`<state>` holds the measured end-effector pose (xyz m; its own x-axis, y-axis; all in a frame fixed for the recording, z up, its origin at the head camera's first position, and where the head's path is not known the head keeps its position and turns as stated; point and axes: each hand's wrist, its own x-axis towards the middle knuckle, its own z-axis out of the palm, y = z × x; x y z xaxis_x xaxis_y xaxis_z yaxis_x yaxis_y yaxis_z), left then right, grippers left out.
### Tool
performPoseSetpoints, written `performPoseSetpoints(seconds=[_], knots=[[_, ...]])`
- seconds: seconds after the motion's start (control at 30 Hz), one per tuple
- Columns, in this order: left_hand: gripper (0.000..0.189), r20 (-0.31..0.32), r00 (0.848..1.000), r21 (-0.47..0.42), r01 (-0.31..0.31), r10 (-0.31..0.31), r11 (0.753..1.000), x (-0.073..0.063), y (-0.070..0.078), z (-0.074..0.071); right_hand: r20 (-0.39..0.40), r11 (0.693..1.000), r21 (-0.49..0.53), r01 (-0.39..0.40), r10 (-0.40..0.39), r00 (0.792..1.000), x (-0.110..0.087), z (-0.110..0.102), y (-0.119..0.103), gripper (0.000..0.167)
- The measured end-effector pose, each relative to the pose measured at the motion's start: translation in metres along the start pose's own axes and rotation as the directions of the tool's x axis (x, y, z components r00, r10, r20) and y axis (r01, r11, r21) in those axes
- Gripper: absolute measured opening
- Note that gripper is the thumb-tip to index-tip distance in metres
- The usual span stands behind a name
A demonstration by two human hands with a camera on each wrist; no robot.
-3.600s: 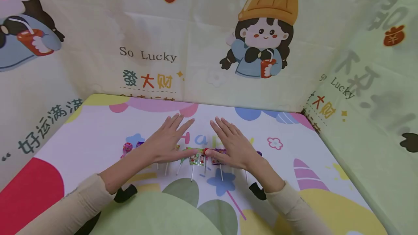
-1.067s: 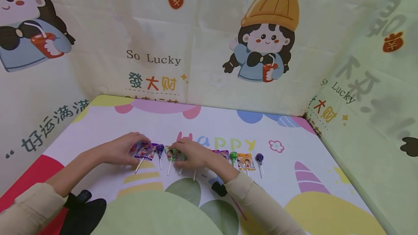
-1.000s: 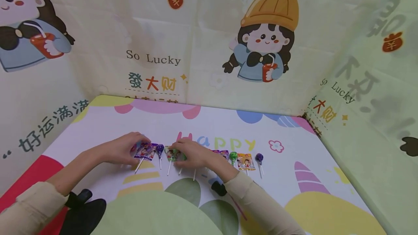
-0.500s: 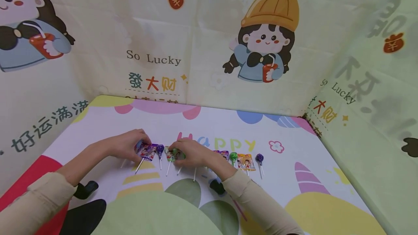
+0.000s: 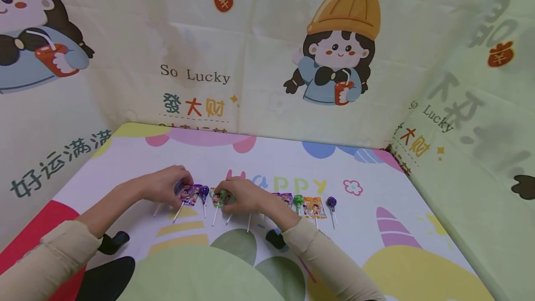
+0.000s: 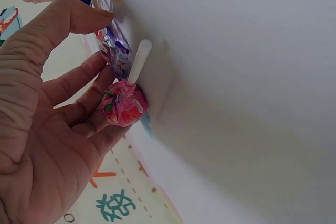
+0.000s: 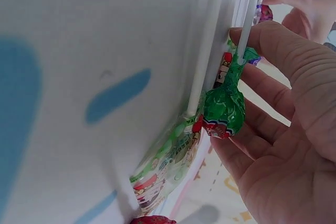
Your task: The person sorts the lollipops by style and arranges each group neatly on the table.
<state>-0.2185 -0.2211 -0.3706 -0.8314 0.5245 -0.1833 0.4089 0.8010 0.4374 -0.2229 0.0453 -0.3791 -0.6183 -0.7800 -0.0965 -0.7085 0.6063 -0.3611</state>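
Note:
A row of wrapped lollipops lies across the patterned table. At its left end my left hand pinches a flat purple-packet lollipop between thumb and fingers. Inside that hand's curve, a round pink lollipop touches the fingers. A round purple lollipop stands between the two hands. Farther right, my right hand grips a flat green-packet lollipop, with thumb on the near side and fingers on the far side. A round green lollipop sits within its grasp. The right hand hides the row's middle from the head view.
Right of the hands lie a purple packet, a round green lollipop, an orange packet and a round dark purple lollipop. A printed cloth walls the table's back and sides.
Earlier both hands were spread flat above the row. They then came down around its left part. The left hand has since shifted slightly right, nudging the purple packet; the right hand barely moved.

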Motion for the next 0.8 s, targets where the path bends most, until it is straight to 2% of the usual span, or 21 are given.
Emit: performPoseSetpoints(seconds=[0.33, 0.8], knots=[[0.051, -0.018, 1.000, -0.002, -0.008, 0.008, 1.000, -0.001, 0.002, 0.003, 0.007, 1.000, 0.003, -0.007, 0.007, 1.000, 0.000, -0.001, -0.001, 0.046], [0.047, 0.039, 0.998, 0.032, 0.043, -0.045, 0.999, 0.008, 0.008, 0.001, -0.007, 0.999, 0.033, -0.016, 0.016, 1.000, -0.001, 0.001, 0.000, 0.045]])
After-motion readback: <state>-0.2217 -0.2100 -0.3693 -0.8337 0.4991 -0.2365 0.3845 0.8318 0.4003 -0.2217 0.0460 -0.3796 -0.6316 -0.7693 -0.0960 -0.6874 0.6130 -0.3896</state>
